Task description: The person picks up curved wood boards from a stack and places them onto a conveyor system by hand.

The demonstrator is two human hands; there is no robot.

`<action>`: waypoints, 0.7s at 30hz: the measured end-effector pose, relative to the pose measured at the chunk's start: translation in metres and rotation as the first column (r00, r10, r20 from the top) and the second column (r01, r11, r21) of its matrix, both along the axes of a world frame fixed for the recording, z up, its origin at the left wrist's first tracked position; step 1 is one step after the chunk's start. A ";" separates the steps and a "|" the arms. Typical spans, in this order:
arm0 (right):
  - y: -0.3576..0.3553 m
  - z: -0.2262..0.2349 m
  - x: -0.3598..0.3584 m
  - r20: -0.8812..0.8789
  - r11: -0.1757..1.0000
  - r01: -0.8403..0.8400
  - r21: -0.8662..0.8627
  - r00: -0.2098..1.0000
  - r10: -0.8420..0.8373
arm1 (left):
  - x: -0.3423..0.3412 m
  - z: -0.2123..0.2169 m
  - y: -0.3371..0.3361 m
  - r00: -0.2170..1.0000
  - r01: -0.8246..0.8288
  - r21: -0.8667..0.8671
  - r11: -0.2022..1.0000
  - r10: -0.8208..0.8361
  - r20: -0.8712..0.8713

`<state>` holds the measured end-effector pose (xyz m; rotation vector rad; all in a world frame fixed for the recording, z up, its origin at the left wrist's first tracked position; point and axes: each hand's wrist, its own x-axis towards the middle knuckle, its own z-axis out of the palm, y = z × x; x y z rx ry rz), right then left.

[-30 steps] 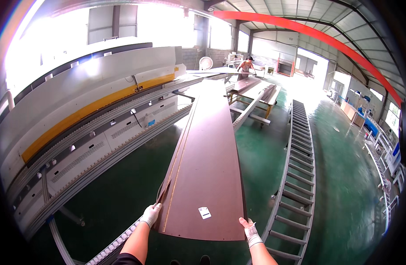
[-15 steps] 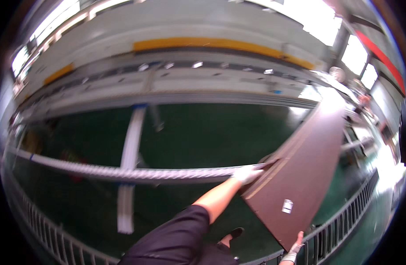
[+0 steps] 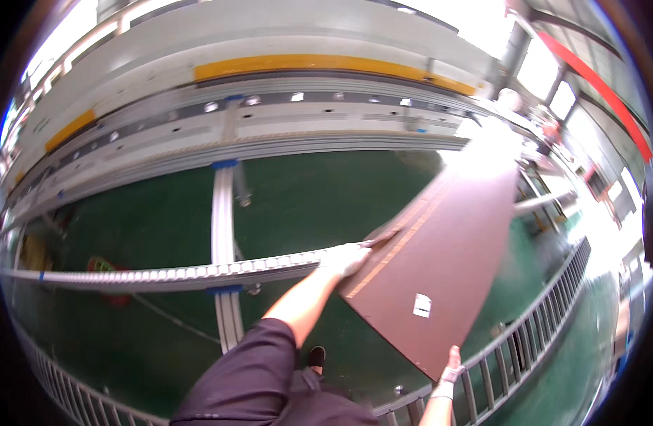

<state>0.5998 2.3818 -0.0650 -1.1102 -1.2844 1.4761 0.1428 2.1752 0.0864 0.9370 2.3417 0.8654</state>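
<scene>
A long dark brown panel (image 3: 447, 248) slants from near my body toward the far right, with a small white label (image 3: 422, 305) at its near end. My left hand (image 3: 346, 259), in a pale glove, grips the panel's left edge, its fingertips hidden at that edge. At the near right corner my right hand (image 3: 448, 370) holds the panel, thumb up along the edge and the other fingers out of sight. A second brown edge shows along the panel's left side; whether it is a separate board I cannot tell.
A rail of white rollers (image 3: 177, 275) runs left from my left hand, over a pale crossbeam (image 3: 223, 213). Beyond stands a long grey machine with a yellow strip (image 3: 305, 64). A grey roller track (image 3: 511, 355) curves close on my right. The floor (image 3: 319, 199) is green.
The panel and both my hands have shifted left in the view. The surroundings have also shifted as my head turned. Both hands keep their places on the panel.
</scene>
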 end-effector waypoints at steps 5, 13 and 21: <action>-0.099 0.042 -0.037 -0.013 0.990 -0.061 -0.129 0.998 0.060 | -0.015 -0.008 -0.065 0.994 -0.025 -0.109 0.994 0.013 -0.107; -0.218 0.068 -0.061 -0.048 0.975 -0.029 -0.221 0.999 0.019 | -0.024 -0.022 -0.160 0.942 -0.168 -0.162 0.972 0.110 -0.318; -0.302 0.077 -0.071 0.068 0.984 -0.008 -0.179 0.997 0.020 | -0.036 -0.012 -0.244 0.975 -0.131 -0.164 0.978 0.097 -0.198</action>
